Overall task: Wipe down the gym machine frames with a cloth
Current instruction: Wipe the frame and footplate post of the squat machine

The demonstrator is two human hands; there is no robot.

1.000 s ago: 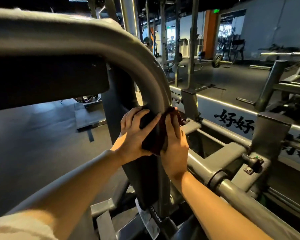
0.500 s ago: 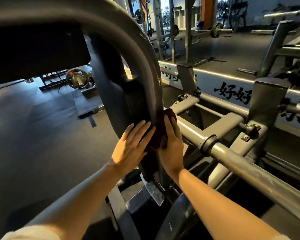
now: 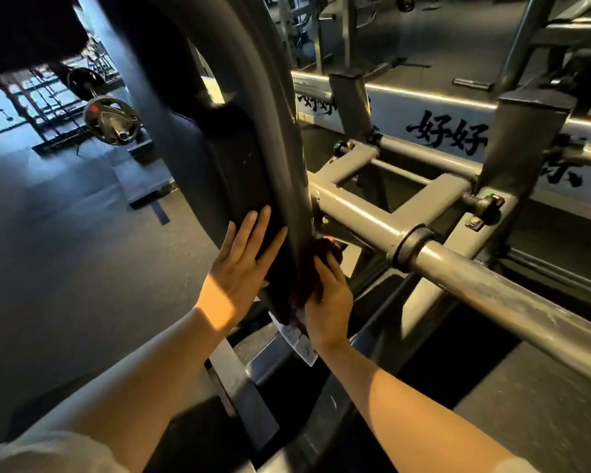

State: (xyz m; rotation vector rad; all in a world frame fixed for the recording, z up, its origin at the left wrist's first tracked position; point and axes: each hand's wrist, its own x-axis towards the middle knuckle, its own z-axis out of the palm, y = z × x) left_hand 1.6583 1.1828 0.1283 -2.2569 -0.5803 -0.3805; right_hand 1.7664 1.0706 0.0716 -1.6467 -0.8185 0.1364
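Both hands are on the curved frame tube (image 3: 270,138), the thick grey bar that sweeps down from the top centre of the frame to the middle. The left hand (image 3: 234,268) lies flat against the dark panel just left of the tube, fingers straight and slightly spread, palm pressing, holding nothing. A patch of warm light falls across its wrist.

The right hand (image 3: 328,302) sits just right of the tube, a little lower, and it has the cloth (image 3: 316,264). The cloth is dark, reddish-brown, bunched between the palm and the tube's right edge, with a fold poking up above the fingertips. The fingers press the cloth against the metal; how far they curl round it I cannot tell from here.

Below the hands, a pale label (image 3: 296,339) is stuck on the frame's lower end, its print too blurred to read.

To the right of centre, a grey horizontal bar (image 3: 492,288) with a dark collar runs off toward the lower right edge. Behind it, in the upper right, a white wall banner (image 3: 440,128) carries large black characters. In the upper left, a weight plate (image 3: 111,121) hangs on a bar above the dark gym floor (image 3: 65,250).
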